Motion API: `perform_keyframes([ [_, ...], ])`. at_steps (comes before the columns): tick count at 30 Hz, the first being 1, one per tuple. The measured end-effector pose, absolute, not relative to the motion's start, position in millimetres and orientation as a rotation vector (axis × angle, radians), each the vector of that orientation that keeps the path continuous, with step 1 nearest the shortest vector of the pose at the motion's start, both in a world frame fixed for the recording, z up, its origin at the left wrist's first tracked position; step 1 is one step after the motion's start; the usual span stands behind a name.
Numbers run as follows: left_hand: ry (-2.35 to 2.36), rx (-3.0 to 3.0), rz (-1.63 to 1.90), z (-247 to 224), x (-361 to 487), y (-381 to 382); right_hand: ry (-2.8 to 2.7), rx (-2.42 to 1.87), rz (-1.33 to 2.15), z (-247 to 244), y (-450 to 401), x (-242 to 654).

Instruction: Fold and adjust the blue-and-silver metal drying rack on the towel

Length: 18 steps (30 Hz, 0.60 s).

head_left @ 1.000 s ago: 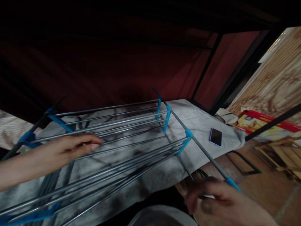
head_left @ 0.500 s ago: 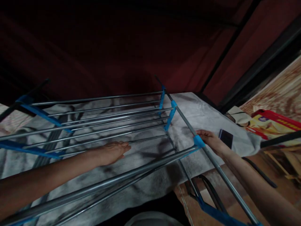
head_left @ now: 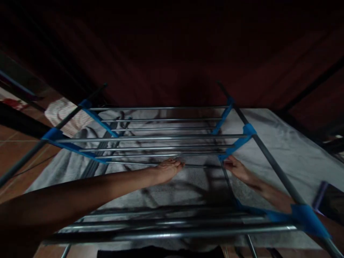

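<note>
A shoe rack of grey metal tubes (head_left: 161,137) with blue plastic connectors (head_left: 249,129) fills the middle of the head view. My left hand (head_left: 168,171) reaches in from the left, its fingers closed around a low tube (head_left: 199,166) at the rack's middle. On the right, my right hand (head_left: 240,172) passes beneath the right side pole (head_left: 276,166). Its fingers are bent together at the lower end of a blue bracket (head_left: 223,156), by the end of that low tube. The fingertips there are partly hidden.
A grey cloth (head_left: 182,195) lies under the rack. Loose tubes (head_left: 94,157) rest on it at the left. A dark flat object (head_left: 333,202) sits at the right. Dark red fabric (head_left: 172,79) hangs behind, and tiled floor (head_left: 16,154) shows at left.
The view has turned left, bringing the rack's left side into sight. My right hand has moved from beside the front-right joint inward to the lower bracket. My left hand stays at the low tube.
</note>
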State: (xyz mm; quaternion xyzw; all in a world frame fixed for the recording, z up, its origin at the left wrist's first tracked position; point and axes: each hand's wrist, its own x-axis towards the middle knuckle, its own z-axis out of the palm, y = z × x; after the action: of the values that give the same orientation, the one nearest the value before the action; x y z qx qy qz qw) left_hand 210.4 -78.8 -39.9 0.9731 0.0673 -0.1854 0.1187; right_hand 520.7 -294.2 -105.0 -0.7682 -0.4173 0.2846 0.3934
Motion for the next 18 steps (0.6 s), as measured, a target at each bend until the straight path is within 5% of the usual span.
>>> perform_keyframes([
  [5,0.204,2.868,-0.521,-44.9,235.1,-82.6,-0.993,-1.974,0.794,-136.7,-297.9,531.2],
  [18,0.481,2.616,-0.487,-37.6,270.4,-90.4,-1.134,-1.948,0.638,-129.1,-291.9,524.6],
])
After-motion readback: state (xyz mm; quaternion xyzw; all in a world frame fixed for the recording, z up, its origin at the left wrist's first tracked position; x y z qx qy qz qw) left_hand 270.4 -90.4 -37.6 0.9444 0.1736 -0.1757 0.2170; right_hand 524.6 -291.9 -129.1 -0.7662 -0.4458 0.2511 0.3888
